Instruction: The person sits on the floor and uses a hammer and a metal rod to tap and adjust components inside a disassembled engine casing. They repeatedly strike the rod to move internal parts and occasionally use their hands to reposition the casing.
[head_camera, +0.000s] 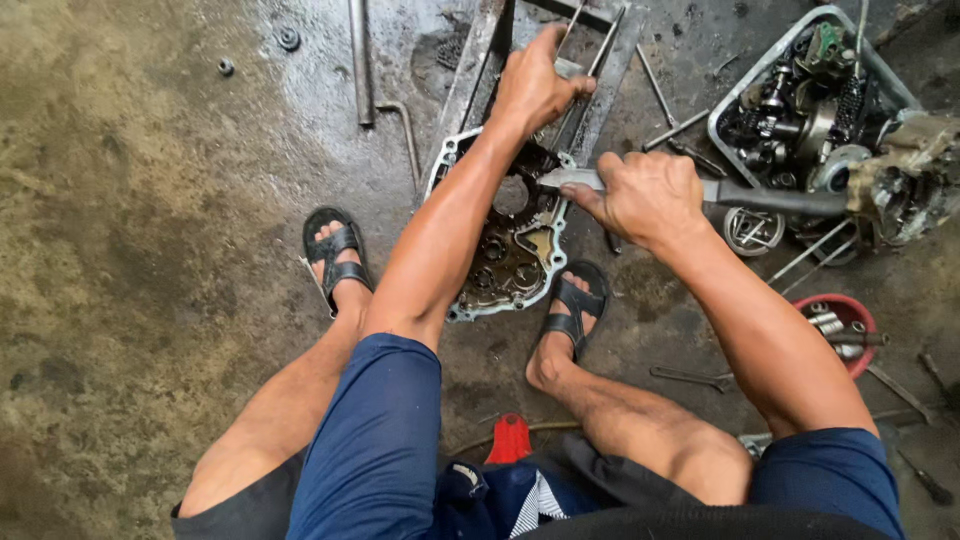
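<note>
Your left hand grips the bracket beyond the engine cover; your right hand closes on a scraper (blade at the rim). The cover remains grimy.

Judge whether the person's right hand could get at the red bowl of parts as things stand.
Probably yes: the red bowl sits on the floor beside the right forearm with nothing over it, but the right hand grips a metal tool.
</note>
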